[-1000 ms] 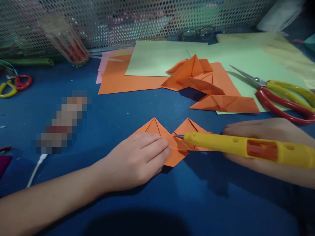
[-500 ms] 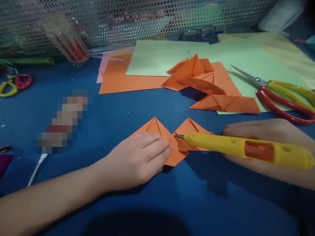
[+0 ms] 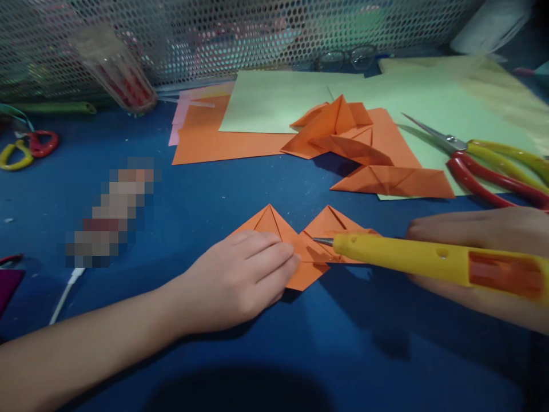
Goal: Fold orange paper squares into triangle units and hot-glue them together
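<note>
My left hand (image 3: 244, 277) is closed, its fingers pressed together over the left part of a folded orange paper (image 3: 309, 277) on the blue table. Two pointed folded peaks stick out beyond my fingers, and part of the paper is hidden beneath them. My right hand (image 3: 467, 226) grips a yellow glue gun (image 3: 403, 254) from below; the gun's body covers most of those fingers. Its thin metal tip hovers over or touches the paper's right half; I cannot tell which.
Behind lie several folded orange pieces (image 3: 343, 129), pale green sheets (image 3: 266, 103) and an orange sheet (image 3: 206, 146). Red-and-yellow scissors (image 3: 457, 149) rest at right, with a second pair (image 3: 43, 143) far left. A glass jar (image 3: 128, 83) leans near the perforated metal panel (image 3: 240, 34).
My right hand has drawn the glue gun a little to the right, its tip shifting right across the paper. My left hand has stayed in place.
</note>
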A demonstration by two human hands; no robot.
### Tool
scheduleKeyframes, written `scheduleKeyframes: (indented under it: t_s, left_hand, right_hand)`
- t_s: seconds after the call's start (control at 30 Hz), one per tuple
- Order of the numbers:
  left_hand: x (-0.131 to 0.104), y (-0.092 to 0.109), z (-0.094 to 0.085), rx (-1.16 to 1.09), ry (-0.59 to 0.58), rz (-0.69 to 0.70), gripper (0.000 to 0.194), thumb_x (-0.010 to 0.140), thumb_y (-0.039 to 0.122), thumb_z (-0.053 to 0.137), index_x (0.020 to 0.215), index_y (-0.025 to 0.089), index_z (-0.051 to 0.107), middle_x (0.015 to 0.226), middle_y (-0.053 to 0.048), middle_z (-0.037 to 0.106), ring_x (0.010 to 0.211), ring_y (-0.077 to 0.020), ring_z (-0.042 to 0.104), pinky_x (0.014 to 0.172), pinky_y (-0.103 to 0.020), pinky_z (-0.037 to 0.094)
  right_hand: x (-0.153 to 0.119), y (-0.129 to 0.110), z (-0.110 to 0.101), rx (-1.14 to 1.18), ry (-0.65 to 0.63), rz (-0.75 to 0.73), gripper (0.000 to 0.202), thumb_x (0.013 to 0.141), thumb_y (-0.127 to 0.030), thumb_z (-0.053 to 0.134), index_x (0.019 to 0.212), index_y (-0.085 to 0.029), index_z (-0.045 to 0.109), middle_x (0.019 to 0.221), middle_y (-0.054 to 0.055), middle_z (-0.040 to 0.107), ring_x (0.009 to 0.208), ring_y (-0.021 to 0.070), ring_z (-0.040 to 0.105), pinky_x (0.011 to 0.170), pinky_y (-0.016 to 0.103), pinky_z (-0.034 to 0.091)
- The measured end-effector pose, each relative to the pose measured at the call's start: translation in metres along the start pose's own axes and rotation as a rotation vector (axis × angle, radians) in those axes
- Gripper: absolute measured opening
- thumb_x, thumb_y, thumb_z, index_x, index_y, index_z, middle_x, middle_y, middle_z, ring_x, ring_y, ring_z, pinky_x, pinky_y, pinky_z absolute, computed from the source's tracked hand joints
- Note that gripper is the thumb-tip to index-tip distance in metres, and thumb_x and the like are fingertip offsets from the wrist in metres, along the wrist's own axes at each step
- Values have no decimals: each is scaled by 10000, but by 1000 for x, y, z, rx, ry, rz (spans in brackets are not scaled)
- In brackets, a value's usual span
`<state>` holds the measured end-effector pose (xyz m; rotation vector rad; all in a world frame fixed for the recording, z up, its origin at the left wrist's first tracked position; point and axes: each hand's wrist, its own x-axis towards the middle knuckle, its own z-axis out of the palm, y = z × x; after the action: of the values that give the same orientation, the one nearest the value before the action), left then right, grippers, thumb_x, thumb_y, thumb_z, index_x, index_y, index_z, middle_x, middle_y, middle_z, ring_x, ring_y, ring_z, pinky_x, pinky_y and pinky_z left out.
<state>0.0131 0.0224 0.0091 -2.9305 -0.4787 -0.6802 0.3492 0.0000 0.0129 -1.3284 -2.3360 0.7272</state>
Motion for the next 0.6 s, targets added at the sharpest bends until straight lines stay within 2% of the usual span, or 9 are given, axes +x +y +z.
scheduleKeyframes:
  t_s: [0.13,0.3,0.47,0.6]
  left_hand:
    - [1,0,0,-10,3,8,311,1104,72,427,1059,60,734,975,-126,833,914,-224,780,829,-337,648]
    - [-1,1,0,-9,-1,8,307,1115,91,426,1080,70,730,982,-126,836,933,-222,781,822,-340,649]
    - [-1,1,0,-10,-3,11,309,1115,92,426,1087,68,732,999,-125,837,936,-224,780,837,-344,647]
    - [-1,1,0,-13,-6,11,302,1107,84,433,1086,59,733,999,-129,834,922,-234,782,820,-356,647]
  right_hand:
    - [-4,-14,0,-16,37,67,514,1031,-666,525,693,-285,461,550,-33,462,423,169,447,443,394,311]
    - [-4,-26,-1,-69,49,29,553,1064,-681,424,690,-278,483,585,-19,483,455,166,469,476,385,344]
    - [-3,-29,0,-62,24,72,597,1050,-723,410,668,-267,466,583,-12,477,448,166,470,468,382,322]
    - [-7,-20,0,-99,47,85,635,1023,-784,370,652,-282,484,575,7,498,451,186,484,467,389,343]
